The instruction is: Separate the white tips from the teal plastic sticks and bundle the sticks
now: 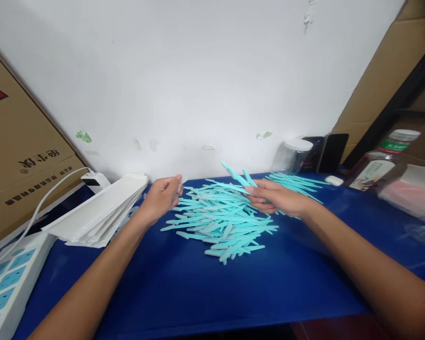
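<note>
A large heap of thin turquoise sticks (226,215), which look like eyebrow razors with pale greyish covered ends, lies on the blue table (198,293). My right hand (276,196), at the heap's right side, is closed around a few turquoise razors (239,177), their ends fanned out up and to the left. Over the heap's left edge my left hand (163,196) is closed, fingers curled together. Something small and clear may show at its fingertips, too faint to name. Behind my right hand lies a second, smaller batch of turquoise razors (295,182).
On the left are a stack of white envelope-like sheets (99,212), a power strip (17,278), a white plugged-in device (95,182) and a cardboard box (24,151). At right stand a clear jar (292,158), a phone (333,153), a brown bottle (378,160) and a pink package (411,193).
</note>
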A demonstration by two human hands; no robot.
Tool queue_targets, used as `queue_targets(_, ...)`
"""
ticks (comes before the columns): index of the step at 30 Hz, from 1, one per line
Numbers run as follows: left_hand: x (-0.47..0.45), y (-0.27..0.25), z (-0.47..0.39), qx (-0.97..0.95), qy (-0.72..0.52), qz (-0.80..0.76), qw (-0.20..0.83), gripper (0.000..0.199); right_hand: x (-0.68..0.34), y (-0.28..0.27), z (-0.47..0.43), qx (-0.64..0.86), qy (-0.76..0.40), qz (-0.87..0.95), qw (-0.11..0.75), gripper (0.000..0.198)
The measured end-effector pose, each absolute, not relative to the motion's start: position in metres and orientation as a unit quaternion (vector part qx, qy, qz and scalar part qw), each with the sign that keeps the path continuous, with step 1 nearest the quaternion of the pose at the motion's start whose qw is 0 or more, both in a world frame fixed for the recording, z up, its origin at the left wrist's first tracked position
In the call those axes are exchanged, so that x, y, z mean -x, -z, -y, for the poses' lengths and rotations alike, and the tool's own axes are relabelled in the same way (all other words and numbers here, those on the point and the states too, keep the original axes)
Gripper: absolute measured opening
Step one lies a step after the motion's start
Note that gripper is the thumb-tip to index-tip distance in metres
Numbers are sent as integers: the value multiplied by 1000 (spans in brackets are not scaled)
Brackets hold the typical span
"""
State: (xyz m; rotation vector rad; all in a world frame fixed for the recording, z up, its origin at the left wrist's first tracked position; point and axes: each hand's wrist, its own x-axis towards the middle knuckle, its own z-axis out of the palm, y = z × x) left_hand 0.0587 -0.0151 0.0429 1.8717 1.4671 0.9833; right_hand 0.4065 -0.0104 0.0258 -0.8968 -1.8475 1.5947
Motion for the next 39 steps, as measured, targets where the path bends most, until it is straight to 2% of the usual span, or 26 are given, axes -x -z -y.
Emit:
queue_targets(7,-74,-15,30,-612,-391,-487,485,58,-395,-22,18,212,-717,642,171,48)
queue_targets(12,-72,-11,32,-656,-406,-445,454,60,-389,-14,21,201,-745,624,126,52)
queue_targets(20,-71,-9,35,-708,-397,-419,406,62,-389,-13,19,204,-748,623,105,54)
queue_targets(26,-76,-8,37,-652,-420,-416,475,61,-394,-15,16,211,-740,624,136,50)
queue_targets(30,-82,-10,40,-579,-437,-443,526,59,-397,-14,16,205,-747,622,115,51)
queue_targets(34,-84,-7,42,-559,-447,-448,535,60,-393,-10,18,207,-756,615,81,52)
queue_targets(39,-86,-1,41,-566,-441,-450,532,63,-388,-10,20,217,-734,631,126,52)
